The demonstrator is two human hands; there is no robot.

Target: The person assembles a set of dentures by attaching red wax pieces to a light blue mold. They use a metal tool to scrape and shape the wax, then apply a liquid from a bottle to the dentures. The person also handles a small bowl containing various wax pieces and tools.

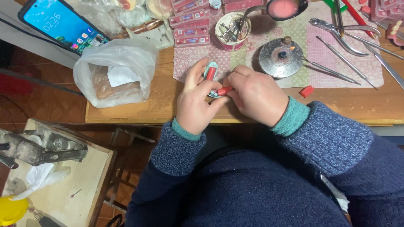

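Note:
My left hand point(194, 101) holds a small teal curved piece point(211, 69) with a red strip on it, just above the wooden table's front edge. My right hand point(254, 93) pinches a short red stick point(224, 90) and presses it against the lower part of that teal piece. The two hands touch each other at the fingers. Both sleeves are dark blue knit with green cuffs. Most of the teal piece is hidden behind my fingers.
A small round metal burner point(278, 57) with a lit flame stands just behind my right hand. Metal hand tools point(345, 38) lie on a patterned cloth to the right, with a red scrap point(306, 91) nearby. A plastic bag point(115, 71), a phone point(59, 23), pink flat boxes point(191, 29) and a small cup point(232, 28) sit behind.

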